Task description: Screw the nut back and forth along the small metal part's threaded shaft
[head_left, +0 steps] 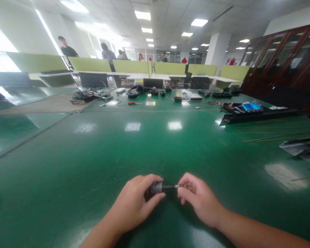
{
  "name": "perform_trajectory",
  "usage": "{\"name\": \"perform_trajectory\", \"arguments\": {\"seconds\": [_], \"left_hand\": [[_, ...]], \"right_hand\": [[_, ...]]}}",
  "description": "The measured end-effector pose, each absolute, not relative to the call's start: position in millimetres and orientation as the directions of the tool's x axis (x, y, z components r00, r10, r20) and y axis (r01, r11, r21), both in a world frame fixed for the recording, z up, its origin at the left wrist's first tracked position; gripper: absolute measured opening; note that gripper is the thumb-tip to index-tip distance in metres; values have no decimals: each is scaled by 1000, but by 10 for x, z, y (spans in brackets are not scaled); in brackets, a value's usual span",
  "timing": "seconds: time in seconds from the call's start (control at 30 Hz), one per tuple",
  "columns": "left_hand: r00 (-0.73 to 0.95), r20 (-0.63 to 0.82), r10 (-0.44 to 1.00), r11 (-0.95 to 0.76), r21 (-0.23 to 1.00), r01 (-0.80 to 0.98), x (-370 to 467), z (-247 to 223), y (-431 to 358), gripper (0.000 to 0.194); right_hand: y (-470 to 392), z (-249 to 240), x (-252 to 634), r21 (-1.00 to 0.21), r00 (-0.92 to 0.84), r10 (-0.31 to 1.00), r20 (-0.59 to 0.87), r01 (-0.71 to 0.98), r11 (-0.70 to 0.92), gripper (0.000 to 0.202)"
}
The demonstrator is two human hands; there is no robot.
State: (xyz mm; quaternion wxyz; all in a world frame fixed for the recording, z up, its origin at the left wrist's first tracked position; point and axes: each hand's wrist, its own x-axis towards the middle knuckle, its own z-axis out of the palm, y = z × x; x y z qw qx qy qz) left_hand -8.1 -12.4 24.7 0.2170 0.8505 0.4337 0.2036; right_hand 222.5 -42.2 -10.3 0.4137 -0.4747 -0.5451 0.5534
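Note:
A dark cylindrical object with a thin black shaft lies sideways just above the green table, near its front edge. My left hand is wrapped round the thick body, thumb and forefinger on either side of it. From the body the shaft points right and ends in a small metallic tip. My right hand pinches that tip between thumb and fingers. Whatever else its curled fingers cover is too small to make out.
An orange screwdriver, black parts and a white box lie at the far side. On the right are a black tray with a blue item and thin rods. People stand behind green partitions.

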Motion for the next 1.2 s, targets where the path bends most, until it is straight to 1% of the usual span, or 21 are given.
{"name": "perform_trajectory", "arguments": {"seconds": [0.6, 0.97, 1.2], "left_hand": [[542, 157, 826, -531, 540, 653, -97, 234, -128, 26], [550, 190, 813, -559, 517, 648, -95, 253, -127, 27], [549, 181, 816, -554, 516, 653, -111, 245, -138, 26]], "right_hand": [[-426, -80, 2223, -995, -207, 974, -90, 58, -79, 17], [-422, -101, 2234, -995, -208, 975, -82, 65, -70, 15], [-431, -83, 2224, -996, -205, 976, -71, 64, -59, 14]]}}
